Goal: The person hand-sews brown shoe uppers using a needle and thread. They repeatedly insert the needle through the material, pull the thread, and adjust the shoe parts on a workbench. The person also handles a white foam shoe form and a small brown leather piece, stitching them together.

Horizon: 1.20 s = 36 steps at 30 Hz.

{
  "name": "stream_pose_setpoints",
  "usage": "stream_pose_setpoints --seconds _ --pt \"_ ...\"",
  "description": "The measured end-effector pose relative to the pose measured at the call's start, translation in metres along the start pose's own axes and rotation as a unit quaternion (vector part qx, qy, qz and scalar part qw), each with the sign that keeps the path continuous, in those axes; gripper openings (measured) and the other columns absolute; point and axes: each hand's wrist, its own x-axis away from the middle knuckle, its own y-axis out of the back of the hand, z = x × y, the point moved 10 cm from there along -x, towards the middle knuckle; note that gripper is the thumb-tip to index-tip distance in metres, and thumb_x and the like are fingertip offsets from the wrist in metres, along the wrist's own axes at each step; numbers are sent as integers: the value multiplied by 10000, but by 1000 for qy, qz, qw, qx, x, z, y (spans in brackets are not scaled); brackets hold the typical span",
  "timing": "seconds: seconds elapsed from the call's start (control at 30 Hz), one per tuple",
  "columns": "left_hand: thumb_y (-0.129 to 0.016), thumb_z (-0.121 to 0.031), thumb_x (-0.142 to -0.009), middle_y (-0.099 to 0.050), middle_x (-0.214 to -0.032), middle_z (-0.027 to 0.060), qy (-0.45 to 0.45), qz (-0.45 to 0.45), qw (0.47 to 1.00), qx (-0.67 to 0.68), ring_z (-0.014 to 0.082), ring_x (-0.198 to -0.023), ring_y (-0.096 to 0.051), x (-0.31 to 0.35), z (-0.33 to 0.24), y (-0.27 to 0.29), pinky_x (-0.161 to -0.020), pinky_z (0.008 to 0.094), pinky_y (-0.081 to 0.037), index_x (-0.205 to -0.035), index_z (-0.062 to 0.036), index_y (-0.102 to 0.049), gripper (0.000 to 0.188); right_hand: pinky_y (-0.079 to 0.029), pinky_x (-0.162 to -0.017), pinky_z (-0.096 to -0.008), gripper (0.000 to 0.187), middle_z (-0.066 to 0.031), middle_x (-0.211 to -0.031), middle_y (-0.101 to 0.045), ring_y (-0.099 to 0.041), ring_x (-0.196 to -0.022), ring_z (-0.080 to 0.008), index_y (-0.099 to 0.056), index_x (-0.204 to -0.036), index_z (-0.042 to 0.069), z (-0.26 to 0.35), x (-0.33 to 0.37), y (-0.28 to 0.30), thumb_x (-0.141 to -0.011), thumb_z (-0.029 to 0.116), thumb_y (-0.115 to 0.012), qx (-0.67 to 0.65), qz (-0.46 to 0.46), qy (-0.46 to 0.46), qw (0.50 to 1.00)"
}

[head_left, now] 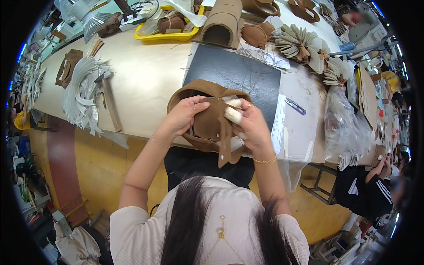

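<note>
Brown bag piece [206, 123] is up in my two hands, at the near edge of the tabletop [145, 57]. I would judge it partly made: the wide band already curves into a hollow form around a rounded panel, but a strap-like end [224, 148] hangs loose on the near right, so some joining seems left. My left hand [181, 117] has its grip closed on the panel's left side, thumb near fingers. My right hand [253, 126] bends its fingers in at the right side, with white finger covers [232, 115] on; I cannot tell how tightly that grip closes. The brown material looks matt and suede-like, stiff enough to keep its curve.

Just beyond lies a smooth dark mat [260, 84], strewn with thin, tangled threads [254, 54]. To the left are a wooden-handled hammer [111, 106] and a heap of glossy white strips [79, 95]; on the far side, a yellow tray [176, 37] and a brown arched form [223, 22]. To the right, fanned pale pieces [295, 43] and a crinkled clear plastic bag [346, 119].
</note>
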Motion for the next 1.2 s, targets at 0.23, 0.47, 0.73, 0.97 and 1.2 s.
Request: stream_pose_setpoints --seconds 0.23,0.47,0.73,0.97,1.2 --pt "-639 -71 -887 -612 -1130 88 -126 -38 989 -73 110 -992 -596 12 -13 -3 -851 261 -505 -1263 25 -482 419 -467 -770 -235 179 -34 -940 -572 -554 -840 -104 -621 -970 -4 11 -38 -4 -830 85 -689 304 -141 254 907" --pt "-639 28 -845 -614 -1137 105 -206 -72 961 -167 119 -1018 -589 15 -25 -4 -863 253 -495 -1258 34 -484 442 -476 -749 -261 310 -80 -1038 -498 -555 -824 -144 -565 -1134 -8 13 -25 8 -833 18 -635 211 -148 222 940" --pt "-606 -41 -900 -666 -905 46 -217 -108 951 -191 55 -808 -592 16 -25 2 -693 205 -470 -1142 6 -528 258 -497 -596 -223 285 -54 -852 -536 -621 -661 -105 -654 -1109 -15 23 9 -22 -840 -56 -570 399 -92 243 879" --pt "-605 -51 -910 -602 -739 -19 -263 -136 933 -203 -2 -642 -463 20 -28 3 -545 168 -344 -1025 -17 -531 141 -421 -508 -284 307 -65 -686 -514 -493 -521 -140 -688 -1067 27 31 15 -37 -762 19 -653 516 -109 300 795" --pt "-604 -54 -913 -589 -729 -30 -265 -130 934 -203 -7 -632 -439 20 -28 3 -528 169 -317 -1015 -22 -532 129 -420 -516 -285 330 -70 -675 -494 -486 -524 -146 -689 -1070 44 35 16 -40 -744 19 -643 509 -108 294 802"
